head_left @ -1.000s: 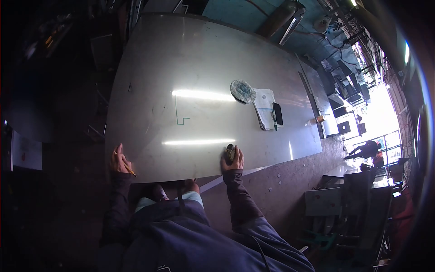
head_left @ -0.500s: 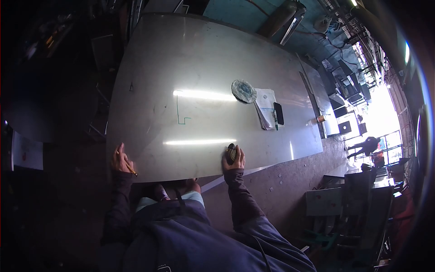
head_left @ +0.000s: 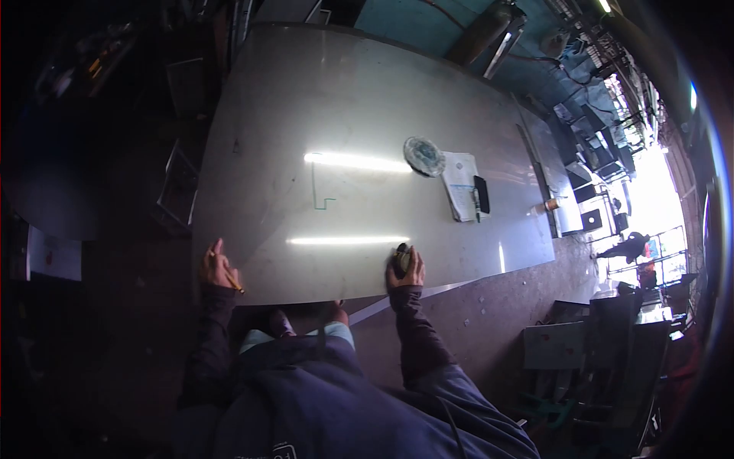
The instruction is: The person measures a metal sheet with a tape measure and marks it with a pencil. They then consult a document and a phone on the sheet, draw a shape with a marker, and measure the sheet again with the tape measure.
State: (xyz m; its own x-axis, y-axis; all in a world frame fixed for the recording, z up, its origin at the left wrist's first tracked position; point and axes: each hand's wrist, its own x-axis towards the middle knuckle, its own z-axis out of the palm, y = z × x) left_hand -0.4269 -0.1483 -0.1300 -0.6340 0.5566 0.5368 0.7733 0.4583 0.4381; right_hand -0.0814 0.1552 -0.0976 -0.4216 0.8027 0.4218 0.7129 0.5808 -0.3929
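At counter (head_left: 344,115) edge, pencil (head_left: 234,285) is being gripped by left hand (head_left: 217,268); dark round object (head_left: 401,258) is being clasped by right hand (head_left: 408,271).

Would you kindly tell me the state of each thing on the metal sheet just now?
metal sheet, lying flat, marked with a green line.
left hand, closed on pencil at the near left corner.
right hand, closed on dark round tool at the near edge.
papers, stacked flat, phone lying on top.
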